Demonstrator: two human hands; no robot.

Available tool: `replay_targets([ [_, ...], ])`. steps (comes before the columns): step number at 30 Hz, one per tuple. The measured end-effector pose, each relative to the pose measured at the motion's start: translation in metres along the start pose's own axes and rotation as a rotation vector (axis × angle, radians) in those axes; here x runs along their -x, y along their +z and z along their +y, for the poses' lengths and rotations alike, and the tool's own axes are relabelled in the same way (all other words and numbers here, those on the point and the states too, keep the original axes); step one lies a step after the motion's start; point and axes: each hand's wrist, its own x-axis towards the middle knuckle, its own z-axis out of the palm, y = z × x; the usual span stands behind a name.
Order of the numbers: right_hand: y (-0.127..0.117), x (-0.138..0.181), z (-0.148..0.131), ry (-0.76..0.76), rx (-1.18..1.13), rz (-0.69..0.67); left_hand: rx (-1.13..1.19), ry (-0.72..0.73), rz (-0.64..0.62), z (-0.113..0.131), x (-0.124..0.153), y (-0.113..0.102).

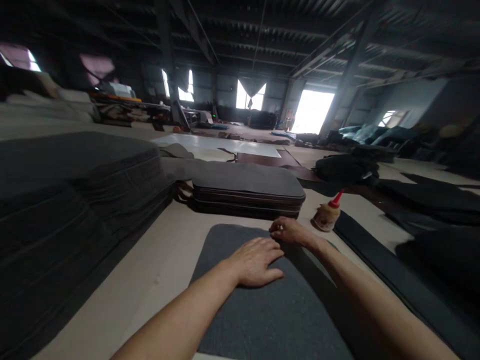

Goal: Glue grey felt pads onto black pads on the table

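Observation:
A dark grey fabric-covered pad (262,310) lies on the pale worktable in front of me. My left hand (257,262) rests flat on it, palm down, fingers stretched out together. My right hand (288,231) is at the pad's far edge, fingers curled and pinching that edge. Just beyond the right hand stands a small glue bottle with a red nozzle (328,214). A low stack of similar grey pads (247,190) lies behind the one I touch.
A tall pile of grey pads (75,200) fills the left side. Dark strips of material (405,285) run along the right. A black bundle (343,167) sits beyond the bottle. Bare table surface (161,260) shows left of the pad.

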Motion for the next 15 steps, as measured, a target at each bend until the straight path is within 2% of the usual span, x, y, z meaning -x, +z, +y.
replay_targets([
  [7, -0.013, -0.007, 0.002, 0.061, 0.021, -0.171, 0.025, 0.012, 0.022, -0.001, 0.001, 0.000],
  [15, -0.013, -0.010, 0.005, 0.040, 0.018, -0.162, 0.024, 0.013, 0.028, -0.001, 0.000, 0.001],
])
